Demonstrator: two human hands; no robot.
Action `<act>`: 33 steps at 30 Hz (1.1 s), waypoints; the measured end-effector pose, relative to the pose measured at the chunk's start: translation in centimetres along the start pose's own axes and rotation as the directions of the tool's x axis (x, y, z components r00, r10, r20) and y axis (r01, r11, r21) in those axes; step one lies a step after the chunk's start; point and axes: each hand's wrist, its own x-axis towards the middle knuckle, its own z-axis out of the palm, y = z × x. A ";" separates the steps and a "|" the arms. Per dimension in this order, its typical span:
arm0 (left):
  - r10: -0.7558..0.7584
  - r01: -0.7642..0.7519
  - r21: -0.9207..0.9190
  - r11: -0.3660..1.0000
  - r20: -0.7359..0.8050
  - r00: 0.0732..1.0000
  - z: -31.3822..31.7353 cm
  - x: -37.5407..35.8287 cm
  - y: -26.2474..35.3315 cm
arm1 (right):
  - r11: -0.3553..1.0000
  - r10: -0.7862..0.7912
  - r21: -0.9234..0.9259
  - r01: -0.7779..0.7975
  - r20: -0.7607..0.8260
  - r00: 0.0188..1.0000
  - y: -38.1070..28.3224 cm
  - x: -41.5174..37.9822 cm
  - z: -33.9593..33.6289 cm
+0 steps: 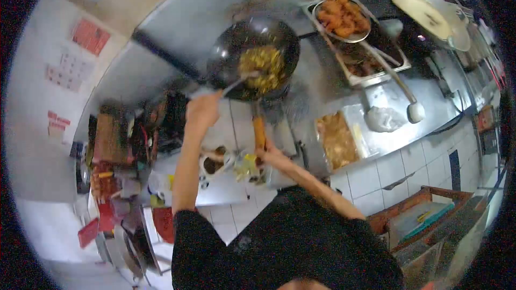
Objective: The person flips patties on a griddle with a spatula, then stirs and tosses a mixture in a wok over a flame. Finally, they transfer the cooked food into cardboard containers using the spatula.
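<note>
A dark wok (223,64) sits on the stove, with yellow-brown chopped food (264,65) in it. My left hand (203,110) is closed around the end of a long-handled metal stirring utensil (235,84), whose head is down in the food. The wok's wooden handle (260,131) points toward me, and my right hand (270,156) grips its near end. Below the wok, close to my right hand, are a container of yellowish pieces (247,167) and a container of dark contents (214,162).
On the right-hand metal counter are a strainer of orange fried food (344,17), a tray of dark food (361,69), a bag of brown food (337,140) and a crumpled plastic bag (386,119). A large pan of pale liquid (422,13) stands behind. Stacked containers (113,139) crowd the left.
</note>
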 end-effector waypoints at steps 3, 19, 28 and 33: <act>-0.027 0.032 -0.128 0.991 0.039 0.999 -6.2 -4.1 0.1 | 0.990 -0.013 0.143 0.017 -0.030 0.999 -1.3 -1.3 0.2; -0.069 0.069 0.000 0.998 0.053 0.996 -2.4 -1.5 1.9 | 0.995 0.028 -0.094 -0.020 0.088 0.996 -1.7 -1.8 -0.5; -0.094 0.088 0.051 0.995 0.124 0.988 -2.8 -2.1 0.8 | 0.996 -0.070 0.058 0.073 -0.052 0.996 0.4 -0.3 -1.6; -0.003 0.103 -0.454 0.885 0.214 0.977 -0.5 3.9 -2.5 | 0.996 0.038 0.072 -0.055 0.217 0.975 -1.2 0.1 3.3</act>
